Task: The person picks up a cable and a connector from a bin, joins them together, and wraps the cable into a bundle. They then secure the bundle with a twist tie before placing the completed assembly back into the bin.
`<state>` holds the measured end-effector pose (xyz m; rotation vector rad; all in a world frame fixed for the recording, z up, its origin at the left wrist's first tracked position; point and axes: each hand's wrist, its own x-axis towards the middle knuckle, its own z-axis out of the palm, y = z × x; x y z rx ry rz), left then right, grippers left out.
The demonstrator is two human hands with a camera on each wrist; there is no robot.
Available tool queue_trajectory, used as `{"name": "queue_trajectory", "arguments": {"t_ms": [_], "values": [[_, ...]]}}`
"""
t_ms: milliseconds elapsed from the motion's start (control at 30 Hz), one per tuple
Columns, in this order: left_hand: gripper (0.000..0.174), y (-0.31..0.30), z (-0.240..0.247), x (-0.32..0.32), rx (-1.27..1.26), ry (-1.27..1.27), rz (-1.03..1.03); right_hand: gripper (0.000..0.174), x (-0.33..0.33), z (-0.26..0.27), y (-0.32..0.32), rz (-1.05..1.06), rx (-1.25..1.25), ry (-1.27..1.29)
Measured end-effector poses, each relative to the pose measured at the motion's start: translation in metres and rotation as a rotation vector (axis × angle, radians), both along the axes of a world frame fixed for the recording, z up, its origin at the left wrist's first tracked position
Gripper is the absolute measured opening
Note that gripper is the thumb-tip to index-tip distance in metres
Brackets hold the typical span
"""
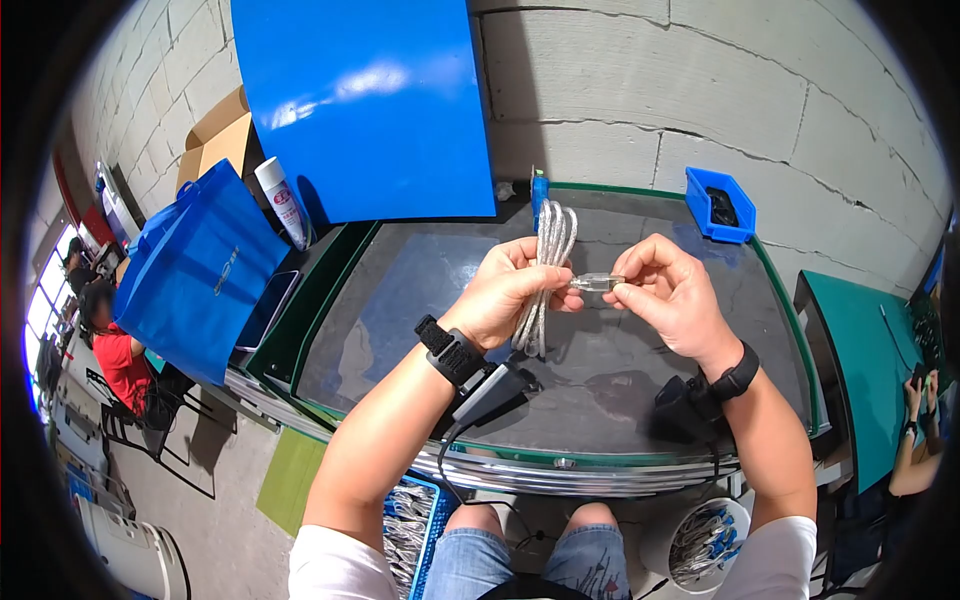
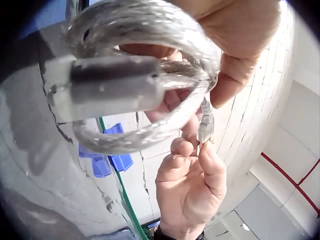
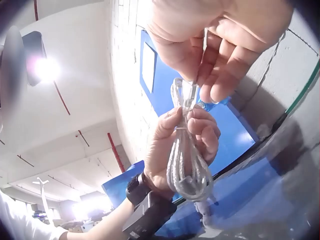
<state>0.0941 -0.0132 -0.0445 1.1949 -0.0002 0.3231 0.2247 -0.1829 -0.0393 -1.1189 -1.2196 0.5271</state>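
Observation:
A looped bundle of silvery, clear-jacketed cable [image 1: 556,238] is gripped around its middle by my left hand [image 1: 492,296], above the grey mat [image 1: 400,345]. On the right side of the bundle, my right hand [image 1: 668,292] pinches the cable's clear plug [image 1: 597,283] between thumb and fingers. The left wrist view shows the same plug [image 2: 205,127] at the right fingertips, with a blurred thick cylindrical cable end [image 2: 115,82] close to the lens. In the right wrist view the loops [image 3: 189,167] hang below the left fingers.
A small blue bin [image 1: 722,205] with dark contents stands at the back right. A blue panel [image 1: 365,110] leans at the back; a spray can [image 1: 283,203] and blue bag [image 1: 200,270] stand left. Below are a blue basket [image 1: 437,520] and white bucket [image 1: 655,545] of cables.

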Motion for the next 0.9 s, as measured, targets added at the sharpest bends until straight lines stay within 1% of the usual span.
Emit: {"name": "queue_trajectory", "arguments": {"t_ms": [67, 100, 167, 200, 267, 300, 367, 400, 467, 600, 667, 700, 767, 900], "values": [[0.017, -0.001, 0.000, 0.000, 0.038, -0.013, 0.028, 0.011, 0.001, -0.001, 0.000, -0.062, 0.035, -0.209], [0.018, -0.001, -0.001, 0.001, 0.077, -0.026, 0.056, 0.011, 0.001, -0.001, 0.000, -0.062, 0.034, -0.209], [0.019, -0.002, -0.001, 0.001, 0.089, -0.049, 0.063, 0.010, 0.002, -0.001, 0.000, -0.112, 0.114, -0.392], [0.021, -0.003, -0.001, 0.002, 0.101, -0.072, 0.070, 0.010, 0.001, -0.002, 0.001, -0.112, 0.114, -0.393], [0.023, -0.003, -0.001, 0.002, 0.116, -0.079, 0.080, 0.008, -0.002, -0.005, 0.002, -0.102, 0.115, -0.213], [0.025, -0.002, -0.001, 0.002, 0.130, -0.087, 0.092, 0.008, -0.003, -0.003, 0.002, -0.101, 0.115, -0.215], [0.027, -0.003, -0.002, 0.002, 0.143, -0.099, 0.100, 0.009, -0.004, 0.001, -0.001, -0.057, -0.056, 0.008], [0.028, -0.003, -0.002, 0.002, 0.157, -0.109, 0.105, 0.009, -0.005, 0.003, -0.002, -0.057, -0.056, 0.007], [0.029, -0.005, -0.001, 0.001, 0.151, -0.101, 0.105, 0.010, -0.006, 0.006, -0.003, -0.025, -0.149, 0.068], [0.028, -0.004, -0.003, 0.001, 0.180, -0.084, 0.142, 0.011, -0.006, 0.000, -0.001, 0.006, -0.059, 0.038], [0.027, -0.001, -0.006, 0.003, 0.181, -0.096, 0.117, 0.013, -0.006, -0.002, -0.001, 0.012, -0.003, -0.018], [0.027, 0.000, -0.007, 0.003, 0.182, -0.108, 0.094, 0.013, -0.005, -0.002, -0.001, 0.013, -0.003, -0.018], [0.026, -0.001, -0.006, 0.003, 0.168, -0.100, 0.093, 0.014, -0.005, -0.003, -0.001, 0.001, 0.006, -0.097], [0.026, -0.002, -0.006, 0.002, 0.153, -0.105, 0.086, 0.015, -0.006, -0.002, -0.002, -0.013, 0.011, -0.116]]}}
